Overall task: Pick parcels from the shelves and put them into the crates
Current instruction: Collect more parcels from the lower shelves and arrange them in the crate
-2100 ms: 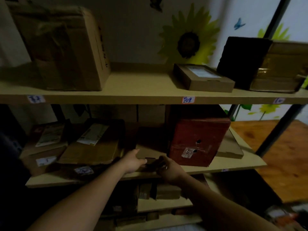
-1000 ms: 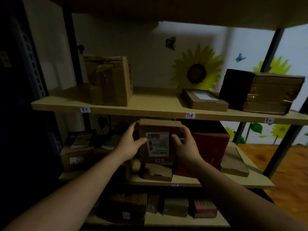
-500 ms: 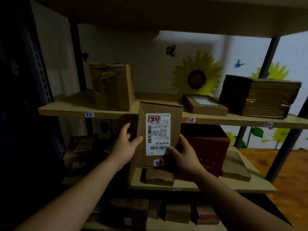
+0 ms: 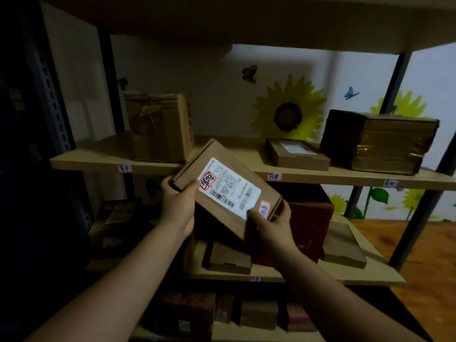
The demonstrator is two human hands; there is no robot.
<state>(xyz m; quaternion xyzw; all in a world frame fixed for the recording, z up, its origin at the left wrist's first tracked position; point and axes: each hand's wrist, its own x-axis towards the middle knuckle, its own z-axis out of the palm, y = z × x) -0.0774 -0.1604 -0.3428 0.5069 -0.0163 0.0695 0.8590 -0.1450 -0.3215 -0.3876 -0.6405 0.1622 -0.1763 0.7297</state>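
I hold a flat brown cardboard parcel (image 4: pixel 222 169) in front of the shelves, tilted with its white shipping label facing me. My left hand (image 4: pixel 176 203) grips its upper left corner. My right hand (image 4: pixel 271 222) grips its lower right corner, the thumb beside a small pink sticker. No crate is in view.
The upper shelf (image 4: pixel 103 160) carries a tall brown box (image 4: pixel 158 127), a flat box (image 4: pixel 296 154) and a dark wrapped package (image 4: pixel 380 141). The middle shelf holds a red box (image 4: pixel 311 218), a small flat box (image 4: pixel 229 259) and dim parcels at left. More boxes sit on the bottom shelf.
The parcel came off the middle shelf in both hands, rose to chest height with its label toward me, and has now turned clockwise to lie at a slant.
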